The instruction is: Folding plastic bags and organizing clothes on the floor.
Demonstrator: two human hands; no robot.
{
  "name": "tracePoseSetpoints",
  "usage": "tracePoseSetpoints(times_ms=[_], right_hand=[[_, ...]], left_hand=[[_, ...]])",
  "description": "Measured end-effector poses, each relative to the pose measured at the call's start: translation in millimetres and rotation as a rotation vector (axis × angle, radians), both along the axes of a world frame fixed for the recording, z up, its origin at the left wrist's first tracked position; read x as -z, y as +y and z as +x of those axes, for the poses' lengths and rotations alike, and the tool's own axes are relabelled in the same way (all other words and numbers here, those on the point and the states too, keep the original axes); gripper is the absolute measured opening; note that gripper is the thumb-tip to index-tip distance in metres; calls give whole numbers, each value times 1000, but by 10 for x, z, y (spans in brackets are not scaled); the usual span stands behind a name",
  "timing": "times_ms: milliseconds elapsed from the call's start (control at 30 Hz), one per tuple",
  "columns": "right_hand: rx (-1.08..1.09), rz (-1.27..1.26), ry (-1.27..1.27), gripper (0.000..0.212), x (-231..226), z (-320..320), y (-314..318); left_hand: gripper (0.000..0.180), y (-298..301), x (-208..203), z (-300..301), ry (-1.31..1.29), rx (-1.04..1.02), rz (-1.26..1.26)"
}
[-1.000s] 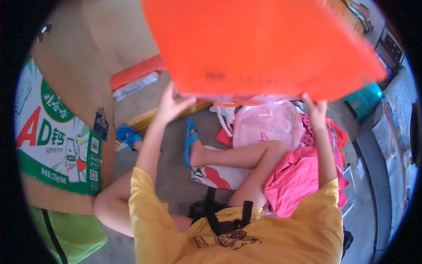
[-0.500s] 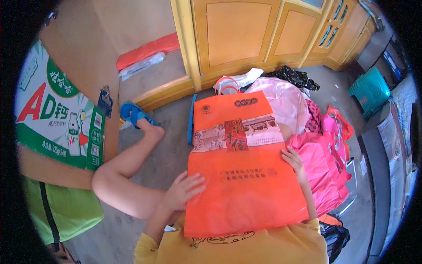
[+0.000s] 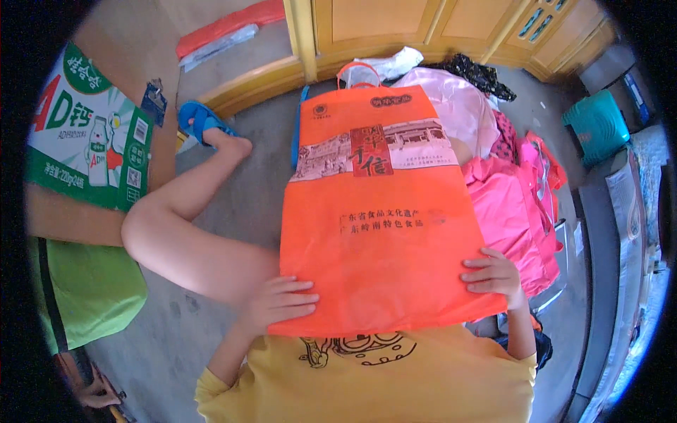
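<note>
A smooth, oblong orange bag is lying over our legs; our left hand and right hand are now resting nearer its bottom corners, fingers extended; we cannot tell their grip.

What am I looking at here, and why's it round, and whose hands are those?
No machine here: a wide camera worn on a person's head looks down at their own bare hands, and its lens makes the picture round. The left hand and right hand rest their fingers on the near corners of an orange-red bag, in front of a yellow shirt; how firmly, I can't tell. On the floor lie a pale pink bag and a black plastic bag.
</note>
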State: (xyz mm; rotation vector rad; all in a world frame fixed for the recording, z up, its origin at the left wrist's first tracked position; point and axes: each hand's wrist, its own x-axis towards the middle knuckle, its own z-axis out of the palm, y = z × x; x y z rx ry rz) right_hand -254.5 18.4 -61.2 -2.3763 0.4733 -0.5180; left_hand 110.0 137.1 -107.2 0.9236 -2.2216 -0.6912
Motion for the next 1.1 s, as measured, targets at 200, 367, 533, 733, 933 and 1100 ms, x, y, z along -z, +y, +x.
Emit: tracePoseSetpoints(times_ms=[200, 367, 533, 733, 933, 1100], right_hand=[[355, 256, 82, 19, 234, 65, 102], [716, 487, 301, 30, 564, 138, 90], [828, 521, 316, 31, 668, 210, 279], [993, 366, 244, 24, 723, 219, 523], [1130, 333, 24, 17, 748, 270, 592], [1146, 177, 240, 16, 781, 368, 565]], left_hand=[[18, 215, 149, -114, 393, -455, 550], [23, -19, 72, -263, 517, -958, 921], [17, -123, 243, -286, 381, -1016, 538], [27, -194, 180, -257, 658, -759, 521], [15, -29, 414, -255, 435, -877, 596], [15, -53, 381, -342, 61, -992, 377]])
